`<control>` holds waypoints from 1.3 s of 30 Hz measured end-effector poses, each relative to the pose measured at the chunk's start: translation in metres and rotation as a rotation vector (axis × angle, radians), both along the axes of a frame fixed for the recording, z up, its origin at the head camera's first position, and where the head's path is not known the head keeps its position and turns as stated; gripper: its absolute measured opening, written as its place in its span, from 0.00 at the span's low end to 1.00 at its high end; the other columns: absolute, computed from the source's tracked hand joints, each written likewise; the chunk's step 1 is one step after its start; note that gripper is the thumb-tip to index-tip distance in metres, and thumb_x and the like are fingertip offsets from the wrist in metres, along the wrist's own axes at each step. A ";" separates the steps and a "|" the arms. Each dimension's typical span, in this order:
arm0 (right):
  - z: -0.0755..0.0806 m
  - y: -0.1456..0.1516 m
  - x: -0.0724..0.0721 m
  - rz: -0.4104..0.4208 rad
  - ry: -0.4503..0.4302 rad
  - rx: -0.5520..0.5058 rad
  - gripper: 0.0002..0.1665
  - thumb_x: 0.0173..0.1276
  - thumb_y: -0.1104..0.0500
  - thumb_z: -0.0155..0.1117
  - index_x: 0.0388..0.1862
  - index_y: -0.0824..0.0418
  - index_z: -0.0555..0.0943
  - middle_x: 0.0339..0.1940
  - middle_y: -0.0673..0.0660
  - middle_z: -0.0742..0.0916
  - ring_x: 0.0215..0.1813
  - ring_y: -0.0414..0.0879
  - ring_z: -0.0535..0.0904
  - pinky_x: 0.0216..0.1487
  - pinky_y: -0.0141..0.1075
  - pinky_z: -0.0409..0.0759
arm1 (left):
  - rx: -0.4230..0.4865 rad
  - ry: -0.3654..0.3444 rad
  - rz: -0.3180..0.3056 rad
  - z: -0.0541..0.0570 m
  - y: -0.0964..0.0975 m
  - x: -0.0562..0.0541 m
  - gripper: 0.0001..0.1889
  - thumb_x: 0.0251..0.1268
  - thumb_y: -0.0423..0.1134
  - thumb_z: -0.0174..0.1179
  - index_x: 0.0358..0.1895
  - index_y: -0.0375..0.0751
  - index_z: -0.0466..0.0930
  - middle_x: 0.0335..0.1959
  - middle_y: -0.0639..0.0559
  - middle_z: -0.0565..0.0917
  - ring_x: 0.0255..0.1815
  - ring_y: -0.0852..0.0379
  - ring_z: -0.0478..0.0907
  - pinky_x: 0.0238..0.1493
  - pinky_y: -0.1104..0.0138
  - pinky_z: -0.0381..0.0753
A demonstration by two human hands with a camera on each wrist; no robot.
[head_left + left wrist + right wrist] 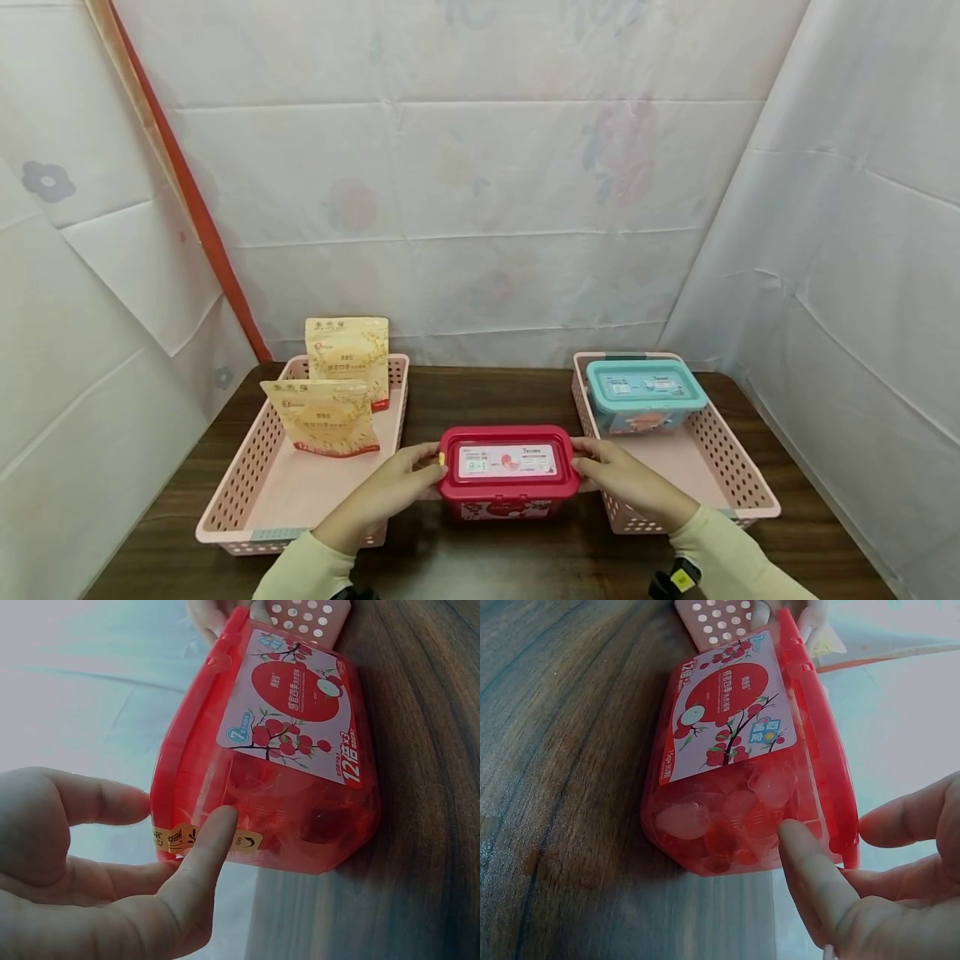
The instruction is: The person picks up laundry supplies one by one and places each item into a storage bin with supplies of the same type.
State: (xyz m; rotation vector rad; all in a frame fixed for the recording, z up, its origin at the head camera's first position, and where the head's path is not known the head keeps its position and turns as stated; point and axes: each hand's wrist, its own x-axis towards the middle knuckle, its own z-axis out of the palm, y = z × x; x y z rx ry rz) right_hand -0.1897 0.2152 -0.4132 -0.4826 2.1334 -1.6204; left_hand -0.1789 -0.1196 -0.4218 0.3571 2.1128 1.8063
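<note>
Between my two hands a red lidded box of laundry pods [517, 490] stands on the dark wooden table, its labelled lid closed. My left hand [396, 485] grips the box's left end, with thumb and fingers around the lid's rim. At the opposite end my right hand [628, 478] holds the box in a like way. Through the clear red wall, rounded pods [739, 825] show in the right wrist view. A yellow sticker [206, 838] crosses the seam of the lid near the left hand. The box's back side is hidden.
On the left, a pink perforated basket [243, 467] holds two yellow stand-up pouches [324, 419]. The pink basket [726, 454] on the right holds a turquoise lidded box [647, 396] at its far end. White printed sheeting [465, 183] surrounds the wooden table [480, 392].
</note>
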 end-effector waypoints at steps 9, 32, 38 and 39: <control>-0.001 0.002 -0.001 -0.025 -0.032 -0.052 0.30 0.79 0.66 0.45 0.69 0.88 0.54 0.60 0.77 0.75 0.53 0.59 0.83 0.53 0.44 0.83 | 0.029 0.006 -0.003 0.002 -0.002 0.001 0.29 0.76 0.32 0.52 0.68 0.12 0.56 0.55 0.30 0.77 0.47 0.45 0.83 0.48 0.53 0.84; 0.032 0.013 0.002 -0.100 -0.047 -0.184 0.39 0.79 0.59 0.55 0.74 0.82 0.52 0.68 0.77 0.71 0.53 0.47 0.83 0.53 0.39 0.82 | 0.201 0.001 0.049 0.036 -0.008 0.001 0.31 0.74 0.35 0.57 0.72 0.20 0.59 0.53 0.34 0.78 0.47 0.48 0.84 0.51 0.55 0.83; 0.041 0.016 0.003 -0.118 -0.040 -0.206 0.38 0.79 0.59 0.55 0.74 0.81 0.54 0.68 0.73 0.71 0.52 0.43 0.83 0.52 0.36 0.83 | 0.224 0.009 0.067 0.043 -0.007 0.001 0.31 0.73 0.36 0.59 0.72 0.22 0.61 0.53 0.34 0.77 0.48 0.49 0.84 0.51 0.57 0.83; 0.042 0.016 0.003 -0.122 -0.041 -0.210 0.37 0.79 0.59 0.55 0.74 0.81 0.54 0.68 0.73 0.72 0.52 0.44 0.83 0.51 0.36 0.83 | 0.226 0.012 0.069 0.044 -0.006 0.001 0.31 0.73 0.36 0.60 0.72 0.23 0.61 0.52 0.34 0.77 0.48 0.49 0.84 0.51 0.57 0.83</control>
